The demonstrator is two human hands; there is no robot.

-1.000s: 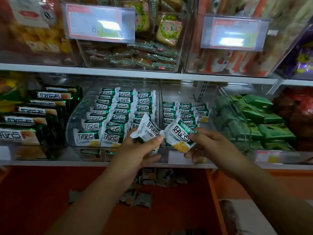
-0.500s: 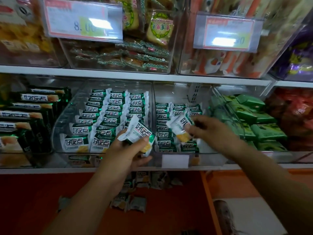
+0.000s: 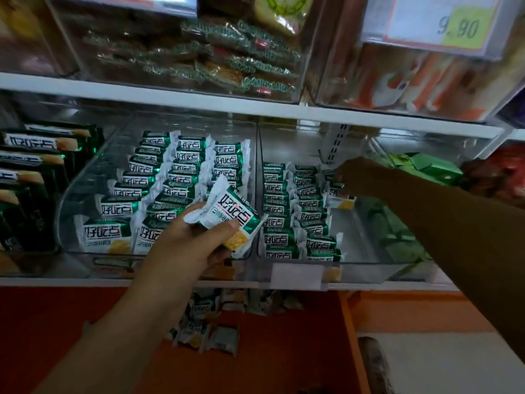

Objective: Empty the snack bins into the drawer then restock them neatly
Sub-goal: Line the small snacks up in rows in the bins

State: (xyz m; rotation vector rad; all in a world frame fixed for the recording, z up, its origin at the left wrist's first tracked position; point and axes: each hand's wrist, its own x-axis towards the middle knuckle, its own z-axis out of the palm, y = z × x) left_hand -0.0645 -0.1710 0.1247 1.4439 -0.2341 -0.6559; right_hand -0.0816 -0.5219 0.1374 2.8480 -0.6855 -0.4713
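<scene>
- White shelf boards point(image 3: 170, 99) are seen running across the view, one above the other, with clear plastic bins set on them.
- Orange-red is the colour of the open drawer point(image 3: 56, 322) below the lower shelf. Loose packets point(image 3: 204, 334) are scattered in it near its back.
- The left bin point(image 3: 71, 194) is filled with three rows of green-and-white packets, stood upright one behind another.
- The right bin point(image 3: 369, 245) is only partly filled. Two rows are lined up on its left side, and its floor is left bare towards the front right.
- One snack packet point(image 3: 230, 220) is held tilted by the left hand point(image 3: 187, 245), pinched between thumb and fingers in front of the divide between the two bins.
- The right hand point(image 3: 358, 177) is stretched to the back of the right bin, at the top of a third-row packet point(image 3: 341, 199). The hand is in shadow, so it cannot be told whether that packet is gripped or merely touched.
- Dark green boxes point(image 3: 34, 166) are stacked to the left and bright green packs point(image 3: 426, 166) to the right.
- A price tag point(image 3: 437, 24) marked 9.80 is fixed to a bin on the upper shelf, and a blank label point(image 3: 297, 275) is clipped to the front of the right bin.
</scene>
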